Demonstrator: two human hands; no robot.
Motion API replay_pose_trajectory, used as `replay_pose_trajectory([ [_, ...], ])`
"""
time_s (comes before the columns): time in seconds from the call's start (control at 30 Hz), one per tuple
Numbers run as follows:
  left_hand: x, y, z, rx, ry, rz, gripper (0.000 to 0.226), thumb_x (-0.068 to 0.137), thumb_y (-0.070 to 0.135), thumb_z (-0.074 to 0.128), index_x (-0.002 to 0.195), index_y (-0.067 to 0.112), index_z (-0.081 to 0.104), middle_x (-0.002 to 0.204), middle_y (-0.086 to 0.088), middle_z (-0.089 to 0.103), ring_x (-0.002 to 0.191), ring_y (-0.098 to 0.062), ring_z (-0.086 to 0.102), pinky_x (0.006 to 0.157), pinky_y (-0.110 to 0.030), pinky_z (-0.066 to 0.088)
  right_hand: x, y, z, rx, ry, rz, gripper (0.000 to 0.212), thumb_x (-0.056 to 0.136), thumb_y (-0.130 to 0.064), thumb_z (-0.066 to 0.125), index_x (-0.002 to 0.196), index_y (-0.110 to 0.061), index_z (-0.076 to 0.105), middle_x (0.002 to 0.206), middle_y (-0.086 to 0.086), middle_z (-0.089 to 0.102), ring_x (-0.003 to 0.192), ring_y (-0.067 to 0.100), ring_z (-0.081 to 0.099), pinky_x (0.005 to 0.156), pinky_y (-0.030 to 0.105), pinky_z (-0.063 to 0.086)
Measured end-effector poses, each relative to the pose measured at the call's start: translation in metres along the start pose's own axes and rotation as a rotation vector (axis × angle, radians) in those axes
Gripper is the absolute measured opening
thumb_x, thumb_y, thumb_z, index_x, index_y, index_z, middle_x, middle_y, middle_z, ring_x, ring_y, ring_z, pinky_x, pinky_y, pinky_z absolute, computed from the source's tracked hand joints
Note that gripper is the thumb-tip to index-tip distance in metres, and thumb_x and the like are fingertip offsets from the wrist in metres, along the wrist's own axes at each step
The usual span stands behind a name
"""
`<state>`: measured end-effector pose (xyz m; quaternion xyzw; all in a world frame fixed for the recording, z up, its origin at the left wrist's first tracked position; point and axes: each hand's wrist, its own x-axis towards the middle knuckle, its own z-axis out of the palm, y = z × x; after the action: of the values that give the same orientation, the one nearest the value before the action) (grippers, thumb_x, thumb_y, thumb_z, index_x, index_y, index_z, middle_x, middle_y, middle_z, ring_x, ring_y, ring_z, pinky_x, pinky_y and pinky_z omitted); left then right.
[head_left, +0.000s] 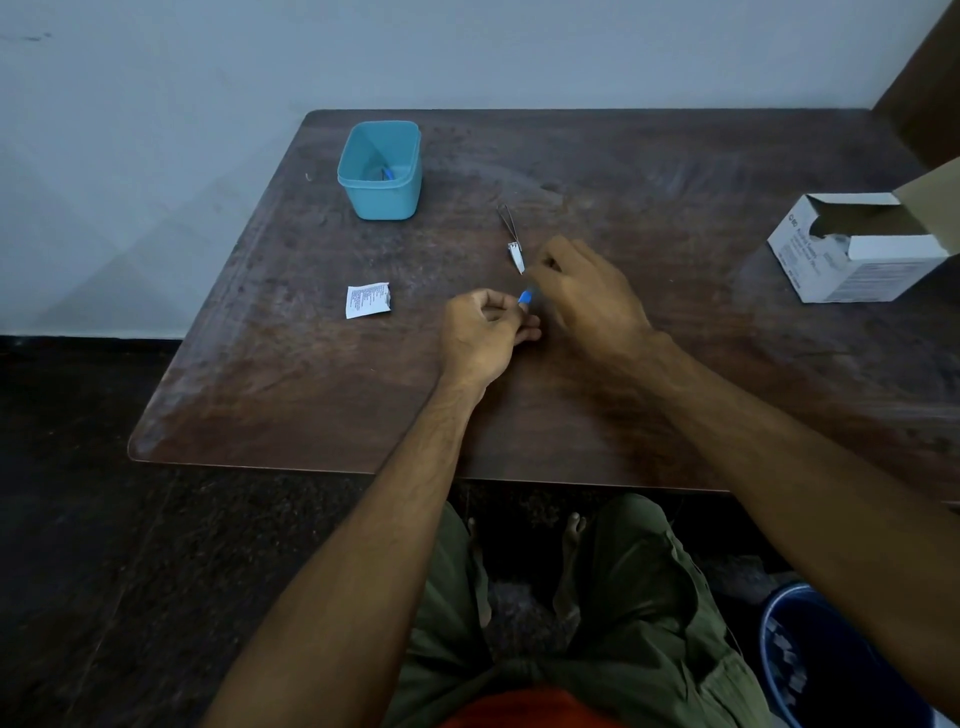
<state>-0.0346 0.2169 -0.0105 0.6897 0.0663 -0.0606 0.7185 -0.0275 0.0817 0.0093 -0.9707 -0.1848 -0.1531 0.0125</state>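
Observation:
My left hand (485, 332) hovers over the middle of the brown table (311, 364) and pinches a small blue piece (526, 297) between thumb and fingertips. My right hand (587, 291) is just right of it, fingers curled toward the blue piece; what it touches is hidden behind the knuckles. Metal tweezers (508, 228) lie on the table just beyond the hands, with a small white paper strip (518, 260) at their near end.
A teal plastic tub (382, 171) stands at the back left with a small blue item inside. A white printed sachet (368, 300) lies left of the hands. An open white carton (857, 249) sits at the right edge. A blue bin (831, 660) stands on the floor.

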Motion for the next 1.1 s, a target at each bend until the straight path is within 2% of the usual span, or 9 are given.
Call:
replay_pose_trajectory([
  [0.07, 0.001, -0.001, 0.000, 0.002, -0.003, 0.004, 0.008, 0.091, -0.002, 0.059, 0.083, 0.001, 0.062, 0.077, -0.015, 0.070, 0.064, -0.016, 0.072, 0.061, -0.019, 0.056, 0.000, 0.000, 0.000, -0.024, -0.001, -0.032, 0.022, 0.081, -0.001, 0.059, 0.103, 0.000, 0.061, 0.106, 0.016, 0.055, 0.093, 0.033, 0.052, 0.062, 0.033, 0.031],
  [0.23, 0.002, -0.003, 0.000, 0.036, 0.000, 0.004, 0.011, 0.090, 0.001, 0.061, 0.080, 0.005, 0.063, 0.070, -0.008, 0.071, 0.063, -0.017, 0.072, 0.064, -0.022, 0.058, 0.010, 0.014, -0.004, 0.036, 0.037, 0.106, 0.029, 0.081, 0.004, 0.051, 0.108, -0.002, 0.059, 0.109, 0.017, 0.051, 0.100, 0.034, 0.048, 0.069, 0.042, 0.042],
  [0.33, 0.003, -0.003, 0.001, -0.007, 0.002, -0.017, 0.011, 0.091, 0.001, 0.060, 0.080, 0.004, 0.063, 0.067, -0.007, 0.071, 0.064, -0.020, 0.072, 0.068, -0.028, 0.059, 0.006, 0.005, 0.001, 0.092, 0.078, 0.088, 0.027, 0.083, -0.001, 0.054, 0.109, -0.003, 0.060, 0.107, 0.016, 0.053, 0.098, 0.033, 0.049, 0.068, 0.042, 0.046],
  [0.57, -0.002, 0.004, -0.004, -0.094, -0.029, -0.047, 0.009, 0.094, 0.002, 0.056, 0.089, 0.000, 0.064, 0.074, -0.012, 0.072, 0.067, -0.019, 0.072, 0.064, -0.019, 0.056, -0.005, -0.005, 0.010, 0.457, 0.231, 0.169, 0.024, 0.089, 0.003, 0.048, 0.106, 0.002, 0.065, 0.104, 0.019, 0.059, 0.092, 0.032, 0.057, 0.077, 0.038, 0.046],
  [0.7, -0.002, 0.006, -0.003, -0.142, -0.034, -0.068, 0.015, 0.095, 0.005, 0.055, 0.086, 0.001, 0.066, 0.068, -0.009, 0.072, 0.062, -0.016, 0.071, 0.059, -0.017, 0.054, -0.014, -0.017, 0.012, 0.568, 0.255, 0.191, 0.023, 0.090, -0.009, 0.049, 0.101, -0.001, 0.067, 0.100, 0.010, 0.061, 0.087, 0.023, 0.059, 0.074, 0.033, 0.050],
  [0.8, -0.001, 0.007, -0.005, -0.150, -0.053, -0.091, 0.015, 0.095, 0.007, 0.056, 0.085, 0.003, 0.066, 0.066, -0.005, 0.073, 0.063, -0.016, 0.072, 0.058, -0.016, 0.053, -0.014, -0.021, 0.012, 0.613, 0.292, 0.209, 0.023, 0.089, -0.008, 0.051, 0.102, -0.002, 0.069, 0.100, 0.009, 0.062, 0.086, 0.019, 0.060, 0.072, 0.018, 0.047],
  [0.87, -0.001, 0.007, -0.007, -0.144, -0.064, -0.105, 0.012, 0.095, 0.008, 0.056, 0.088, 0.003, 0.066, 0.069, -0.007, 0.074, 0.067, -0.018, 0.073, 0.059, -0.016, 0.053, -0.007, -0.015, 0.012, 0.548, 0.342, 0.231, 0.023, 0.088, -0.003, 0.052, 0.103, -0.001, 0.070, 0.101, 0.013, 0.064, 0.087, 0.023, 0.062, 0.073, 0.027, 0.048],
  [0.93, -0.002, 0.008, -0.009, -0.143, -0.070, -0.112, 0.011, 0.094, 0.008, 0.056, 0.089, 0.004, 0.066, 0.072, -0.008, 0.074, 0.070, -0.020, 0.074, 0.059, -0.016, 0.053, -0.002, -0.010, 0.013, 0.534, 0.353, 0.261, 0.023, 0.088, 0.002, 0.052, 0.103, 0.000, 0.070, 0.101, 0.014, 0.066, 0.090, 0.025, 0.064, 0.076, 0.027, 0.047],
  [1.1, -0.002, 0.009, -0.011, -0.144, -0.079, -0.113, 0.016, 0.095, 0.007, 0.055, 0.084, 0.005, 0.067, 0.067, -0.005, 0.074, 0.065, -0.016, 0.073, 0.058, -0.015, 0.053, -0.009, -0.019, 0.020, 0.641, 0.327, 0.245, 0.023, 0.087, 0.003, 0.055, 0.101, -0.005, 0.072, 0.100, 0.007, 0.065, 0.085, 0.003, 0.059, 0.073, 0.003, 0.040],
])
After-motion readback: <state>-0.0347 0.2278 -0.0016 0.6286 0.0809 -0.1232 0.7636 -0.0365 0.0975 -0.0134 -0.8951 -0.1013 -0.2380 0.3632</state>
